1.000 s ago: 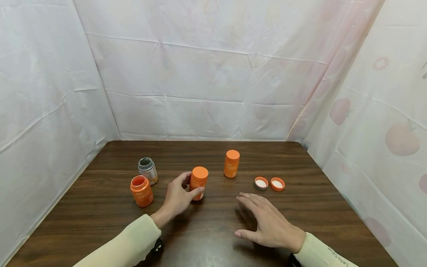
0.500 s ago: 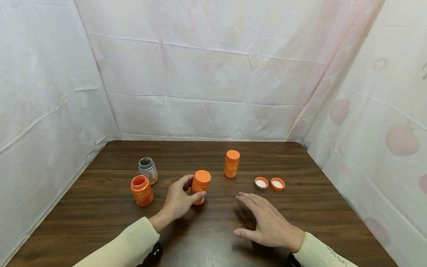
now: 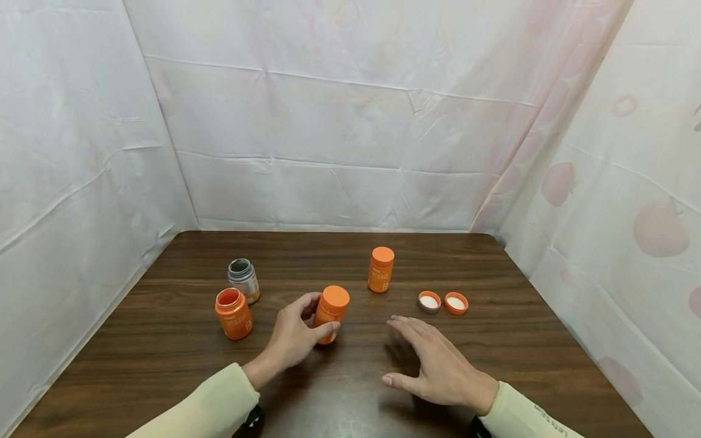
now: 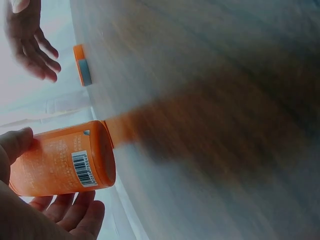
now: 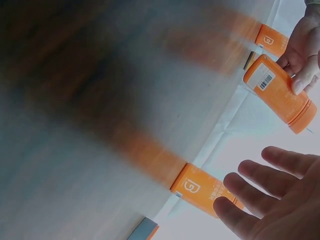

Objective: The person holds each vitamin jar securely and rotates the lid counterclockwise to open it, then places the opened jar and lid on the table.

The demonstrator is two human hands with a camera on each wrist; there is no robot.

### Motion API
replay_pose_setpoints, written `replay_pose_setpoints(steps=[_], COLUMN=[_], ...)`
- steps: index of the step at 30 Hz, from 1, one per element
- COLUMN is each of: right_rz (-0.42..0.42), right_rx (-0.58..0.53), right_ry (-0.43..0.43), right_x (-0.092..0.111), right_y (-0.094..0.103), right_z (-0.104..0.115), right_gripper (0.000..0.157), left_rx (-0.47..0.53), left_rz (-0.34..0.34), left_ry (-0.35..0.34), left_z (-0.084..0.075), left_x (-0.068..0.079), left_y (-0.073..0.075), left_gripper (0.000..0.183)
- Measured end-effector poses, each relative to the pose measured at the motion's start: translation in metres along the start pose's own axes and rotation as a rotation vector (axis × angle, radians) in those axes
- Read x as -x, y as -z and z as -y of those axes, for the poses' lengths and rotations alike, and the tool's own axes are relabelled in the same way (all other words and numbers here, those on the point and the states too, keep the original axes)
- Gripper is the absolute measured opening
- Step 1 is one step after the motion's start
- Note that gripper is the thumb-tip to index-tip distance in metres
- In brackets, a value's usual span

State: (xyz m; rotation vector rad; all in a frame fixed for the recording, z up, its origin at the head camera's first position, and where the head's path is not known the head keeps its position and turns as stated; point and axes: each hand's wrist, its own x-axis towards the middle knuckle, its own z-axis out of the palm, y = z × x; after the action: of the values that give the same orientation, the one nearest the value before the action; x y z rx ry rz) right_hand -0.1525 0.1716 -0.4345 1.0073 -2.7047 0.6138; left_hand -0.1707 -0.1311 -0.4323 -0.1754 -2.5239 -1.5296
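My left hand (image 3: 292,336) grips an orange bottle (image 3: 331,310) with its orange cap on, thumb on one side and fingers on the other. The bottle leans to the right, and its barcode label (image 4: 83,169) and base show in the left wrist view, lifted off the table. My right hand (image 3: 440,367) hovers over the table with fingers spread, holding nothing. Beyond and between the hands, a second capped orange bottle (image 3: 380,269) stands upright. Two caps (image 3: 429,302) with white insides lie upturned at the right, one grey-sided and one orange cap (image 3: 456,303).
At the left stand an uncapped orange bottle (image 3: 234,315) and, just behind it, an uncapped grey bottle (image 3: 244,281). The dark wood table (image 3: 306,401) is walled by pale hanging sheets (image 3: 339,121) at the back and both sides.
My left hand has brought the held orange bottle slightly nearer to me and to the right. The right hand has hardly moved, and the other bottles and caps stay where they were.
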Motion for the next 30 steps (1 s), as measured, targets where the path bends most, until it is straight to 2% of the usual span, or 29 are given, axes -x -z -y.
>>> replay_pose_setpoints(steps=[8,30], right_rz=[0.002,-0.020], right_rx=[-0.036,-0.094], right_ry=[-0.036,-0.060], right_x=[-0.001,-0.009], right_y=[0.000,0.000], right_z=[-0.001,0.003], right_gripper=[0.091,0.090], left_rx=[0.001,0.009], left_rz=[0.012,0.068], left_ry=[-0.021,-0.072], left_z=[0.000,-0.003], left_x=[0.005,0.016], left_y=[-0.002,-0.003], left_gripper=[0.053,0.053])
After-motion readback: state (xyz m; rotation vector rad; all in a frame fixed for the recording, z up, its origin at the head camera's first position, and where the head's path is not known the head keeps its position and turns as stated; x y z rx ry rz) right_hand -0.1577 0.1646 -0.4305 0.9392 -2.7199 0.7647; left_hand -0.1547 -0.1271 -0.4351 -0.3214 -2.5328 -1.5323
